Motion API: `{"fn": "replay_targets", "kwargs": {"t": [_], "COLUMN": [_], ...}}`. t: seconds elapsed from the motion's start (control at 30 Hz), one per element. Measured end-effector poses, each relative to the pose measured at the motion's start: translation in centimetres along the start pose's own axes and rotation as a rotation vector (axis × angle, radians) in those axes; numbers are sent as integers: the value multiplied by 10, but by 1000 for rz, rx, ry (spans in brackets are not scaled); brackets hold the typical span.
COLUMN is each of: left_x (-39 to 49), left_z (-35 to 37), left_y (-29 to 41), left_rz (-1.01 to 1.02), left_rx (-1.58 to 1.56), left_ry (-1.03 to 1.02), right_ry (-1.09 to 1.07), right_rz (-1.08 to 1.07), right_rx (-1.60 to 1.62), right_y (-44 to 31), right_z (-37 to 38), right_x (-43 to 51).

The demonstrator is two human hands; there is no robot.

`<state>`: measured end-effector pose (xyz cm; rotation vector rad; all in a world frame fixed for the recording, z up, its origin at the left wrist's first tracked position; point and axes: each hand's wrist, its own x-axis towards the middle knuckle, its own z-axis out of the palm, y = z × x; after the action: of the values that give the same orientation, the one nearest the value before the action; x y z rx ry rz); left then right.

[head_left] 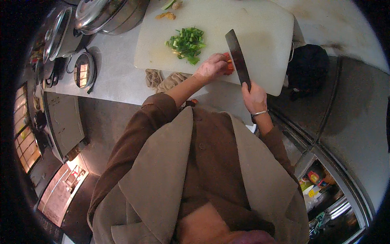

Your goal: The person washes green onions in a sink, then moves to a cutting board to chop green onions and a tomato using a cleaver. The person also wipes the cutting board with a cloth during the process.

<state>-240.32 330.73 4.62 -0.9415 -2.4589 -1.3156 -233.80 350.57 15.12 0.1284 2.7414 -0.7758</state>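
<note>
My right hand (255,96) grips the handle of a kitchen cleaver (238,55), whose dark blade points away from me over a white cutting board (262,36). Just left of the blade, the fingers of my left hand (213,67) press on some red vegetable pieces (229,64), possibly chili or tomato, near the board's front edge. Part of the red food is hidden under those fingers. A heap of chopped green onion (187,44) lies on the board to the left. Farther back are a piece of ginger (166,15) and a small pale lump (177,5) beside a green scrap (168,4).
A crumpled beige cloth (166,80) lies by the board's front edge. Lidded steel pots (103,15) stand at the back left, with a small round metal container (84,70) nearer. Right of the board sits a black bag-like bundle (307,70). An open compartment (330,198) holds packets at lower right.
</note>
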Motion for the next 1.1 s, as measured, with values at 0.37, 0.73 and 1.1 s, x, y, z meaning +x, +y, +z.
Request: {"fn": "replay_targets", "kwargs": {"t": [0.37,0.73,1.1], "left_x": [6,4,4], "left_z": [-5,-1,-7], "left_y": [5,2,3], "left_rz": [21,-13,5], "left_rx": [20,28,100], "left_ry": [-49,-33,-78], "right_ry": [-190,-97,-133], "right_rz": [87,69,7], "right_rx": [-144,-12,-95], "right_y": [-19,-7,-12], "right_z": [0,8,-2], "right_x": [6,12,-2]}}
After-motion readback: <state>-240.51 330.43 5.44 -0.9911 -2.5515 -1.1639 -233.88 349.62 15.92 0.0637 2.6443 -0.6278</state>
